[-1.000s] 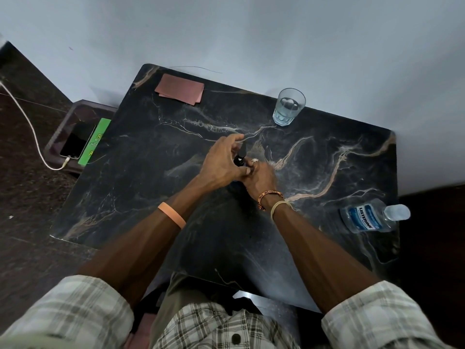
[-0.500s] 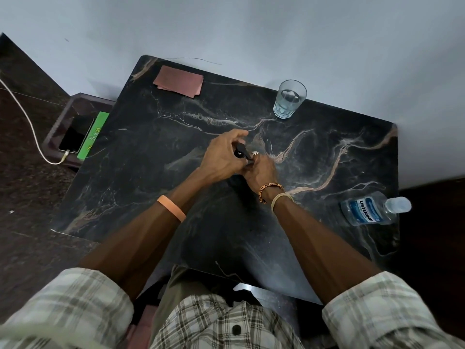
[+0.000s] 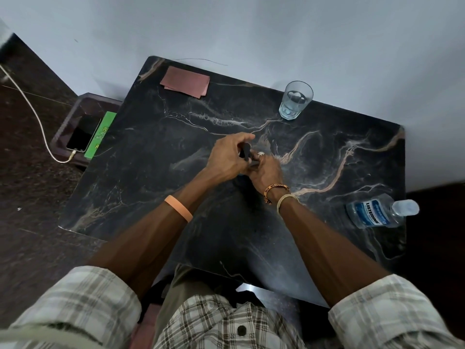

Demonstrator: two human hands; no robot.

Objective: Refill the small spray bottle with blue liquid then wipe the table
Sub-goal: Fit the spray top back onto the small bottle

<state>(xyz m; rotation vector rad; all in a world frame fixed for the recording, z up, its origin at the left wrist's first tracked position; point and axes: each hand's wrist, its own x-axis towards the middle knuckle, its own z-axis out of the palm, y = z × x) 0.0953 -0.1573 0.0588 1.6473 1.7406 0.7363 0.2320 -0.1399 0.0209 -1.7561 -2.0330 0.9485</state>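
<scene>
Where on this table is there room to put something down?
Bare: between the pink cloth and the glass; between glass and mouthwash bottle; the table along its left edge. Crowded: the middle, where left hand and right hand hold the spray bottle.

Pale grey-blue wall (image 3: 276, 34) across the back, evenly lit by a soft, flat light. Set close against it is the desk (image 3: 151, 159), a black marble top streaked with tan and white veins (there's a dull sheen on the near side). To its left sits a low dark stand (image 3: 86, 105) with a phone (image 3: 83, 134) lying on it. The floor (image 3: 30, 210) is dark speckled stone.
</scene>
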